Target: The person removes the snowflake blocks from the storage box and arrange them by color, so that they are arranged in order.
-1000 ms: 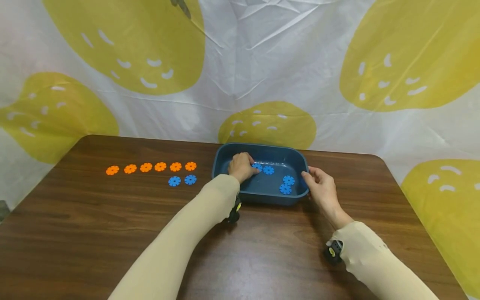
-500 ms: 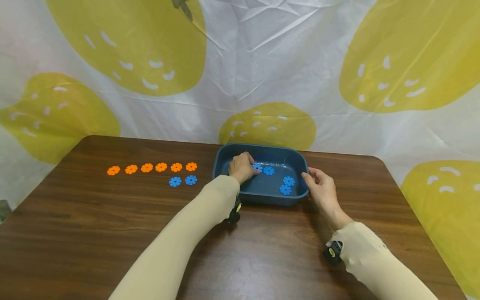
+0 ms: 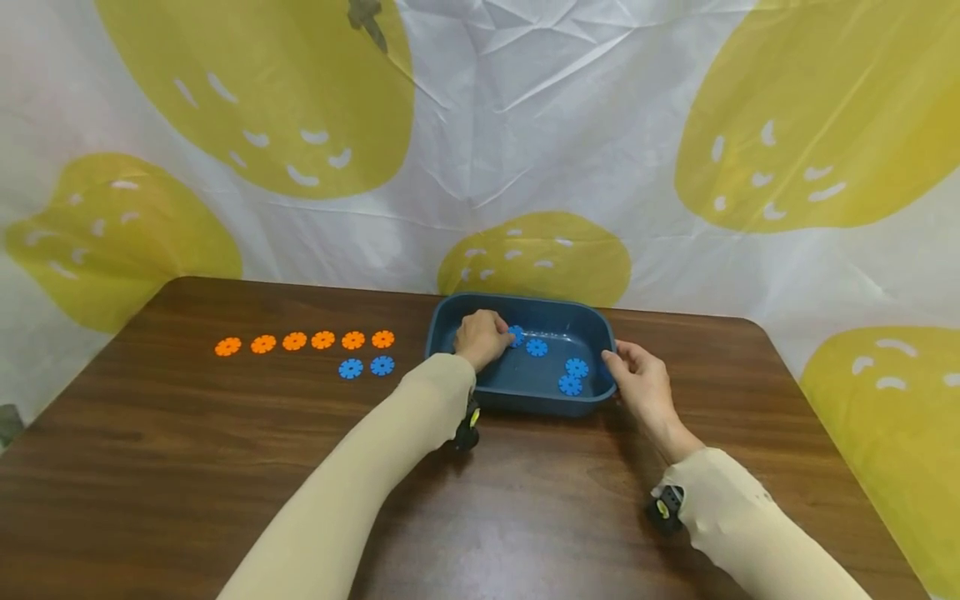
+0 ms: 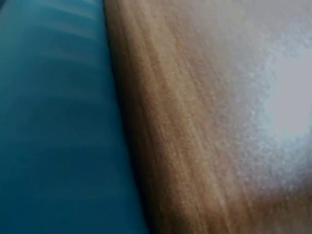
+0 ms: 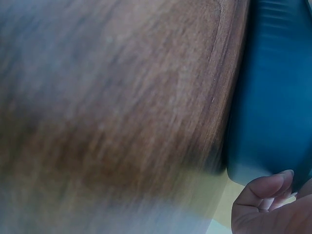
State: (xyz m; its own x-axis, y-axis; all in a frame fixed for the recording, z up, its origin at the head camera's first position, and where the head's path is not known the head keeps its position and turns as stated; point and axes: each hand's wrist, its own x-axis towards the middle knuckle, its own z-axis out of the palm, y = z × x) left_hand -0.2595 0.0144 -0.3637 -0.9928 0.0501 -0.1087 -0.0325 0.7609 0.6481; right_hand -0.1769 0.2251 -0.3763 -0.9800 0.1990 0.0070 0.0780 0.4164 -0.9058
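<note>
Left hand [image 3: 482, 338] in the blue tray [image 3: 540, 405], thumb and finger pinching a blue disc [image 3: 517, 335]. Right hand [image 3: 643, 385] grips tray's right end. Three loose discs [image 3: 536, 348] inside; six orange discs [image 3: 295, 341], two blue ones [image 3: 382, 365] on worktop [image 3: 225, 467], left.

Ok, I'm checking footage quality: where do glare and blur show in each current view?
Head: soft sheen on the table, small glints inside the tray, otherwise fairly crisp; left wrist: strong white glare towards the right edge, tray wall blurred; right wrist: table blurred at left, right hand clearer at lower right.
</note>
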